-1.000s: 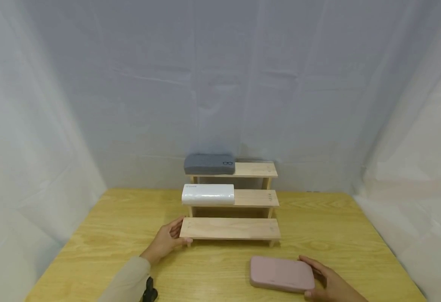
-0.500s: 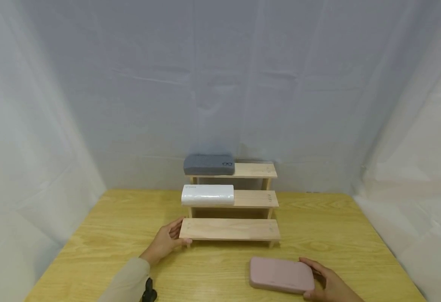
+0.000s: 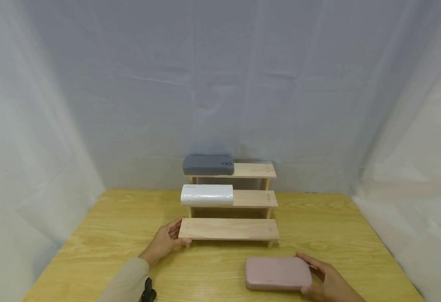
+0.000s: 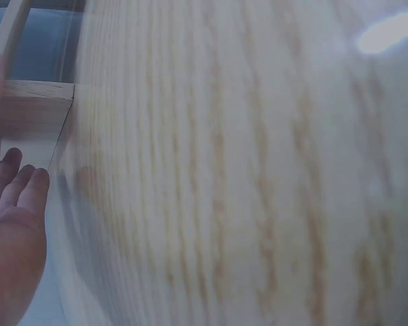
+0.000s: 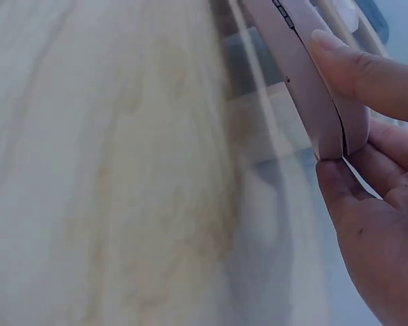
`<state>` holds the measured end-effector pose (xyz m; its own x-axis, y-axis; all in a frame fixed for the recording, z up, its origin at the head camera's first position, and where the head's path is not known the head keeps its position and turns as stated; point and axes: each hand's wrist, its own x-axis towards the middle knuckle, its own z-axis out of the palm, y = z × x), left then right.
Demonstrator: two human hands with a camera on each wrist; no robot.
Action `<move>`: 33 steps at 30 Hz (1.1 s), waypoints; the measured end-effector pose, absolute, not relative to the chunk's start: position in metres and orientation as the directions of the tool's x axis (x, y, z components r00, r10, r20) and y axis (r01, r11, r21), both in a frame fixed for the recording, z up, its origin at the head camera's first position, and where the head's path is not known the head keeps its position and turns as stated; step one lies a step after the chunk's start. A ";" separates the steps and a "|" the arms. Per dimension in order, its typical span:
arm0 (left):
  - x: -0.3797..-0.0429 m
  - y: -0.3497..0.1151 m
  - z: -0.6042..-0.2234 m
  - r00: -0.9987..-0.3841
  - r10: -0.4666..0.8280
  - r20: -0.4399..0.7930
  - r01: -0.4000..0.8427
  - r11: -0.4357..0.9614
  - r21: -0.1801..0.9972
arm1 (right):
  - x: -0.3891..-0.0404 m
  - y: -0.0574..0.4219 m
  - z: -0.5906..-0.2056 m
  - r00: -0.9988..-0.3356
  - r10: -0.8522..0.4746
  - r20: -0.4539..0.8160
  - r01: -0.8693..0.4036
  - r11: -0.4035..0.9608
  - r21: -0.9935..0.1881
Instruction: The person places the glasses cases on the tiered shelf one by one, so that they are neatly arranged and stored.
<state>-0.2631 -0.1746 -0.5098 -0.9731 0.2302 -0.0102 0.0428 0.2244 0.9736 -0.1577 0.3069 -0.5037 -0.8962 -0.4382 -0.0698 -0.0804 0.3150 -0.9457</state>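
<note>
My left hand [image 3: 164, 243] grips the left end of the lowest step of a three-step wooden display stand [image 3: 228, 229], thumb at the front edge and fingers behind. At the front right, my right hand [image 3: 328, 279] holds a pink glasses case [image 3: 278, 272] by its right end. In the right wrist view the thumb lies on one face of the pink glasses case [image 5: 313, 81], fingers on the other side; its seam and dark hinge show. A grey glasses case [image 3: 208, 165] sits on the top step's left half, a white glasses case [image 3: 207, 194] on the middle step's left half.
The stand is on a yellow wood-grain table [image 3: 130, 218], near its back edge. Pale cloth [image 3: 220, 84] hangs behind and at both sides. A black device [image 3: 148, 290] is strapped at the left sleeve [image 3: 126, 283].
The right hand has shifted the pink glasses case slightly left and turned it, so its long side now runs nearly parallel to the steps. The left hand keeps its place on the stand.
</note>
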 end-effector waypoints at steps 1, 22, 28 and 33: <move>-0.263 -0.175 -0.510 -0.973 0.230 -0.011 0.042 0.225 0.974 | -0.159 0.305 -0.503 -0.897 -0.439 -0.048 -0.102 0.311 -0.945; -0.265 -0.177 -0.508 -0.972 0.236 -0.011 0.043 0.223 0.974 | -0.216 0.238 -0.468 -0.903 -0.414 0.112 -0.229 0.244 -0.943; -0.265 -0.176 -0.510 -0.971 0.239 0.001 0.051 0.205 0.977 | -0.232 0.211 -0.464 -0.902 -0.423 0.079 -0.184 0.214 -0.959; -0.263 -0.176 -0.509 -0.971 0.240 0.002 0.051 0.196 0.979 | -0.245 0.190 -0.468 -0.895 -0.440 0.071 -0.163 0.173 -0.971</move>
